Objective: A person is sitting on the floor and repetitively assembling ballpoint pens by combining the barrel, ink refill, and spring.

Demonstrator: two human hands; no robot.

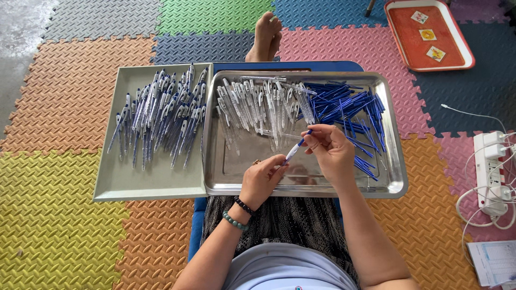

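My left hand and my right hand both hold one pen with a white barrel and a blue tip, over the steel tray. The left hand grips its lower end, the right pinches its upper blue end. In the steel tray lie several clear pen barrels on the left and a heap of blue pen parts on the right. A grey tray to the left holds several finished pens. Two bead bracelets circle my left wrist.
Coloured foam mats cover the floor. My bare foot rests beyond the trays. An orange tray with small cards sits at top right. A white power strip with cables and a paper sheet lie at the right.
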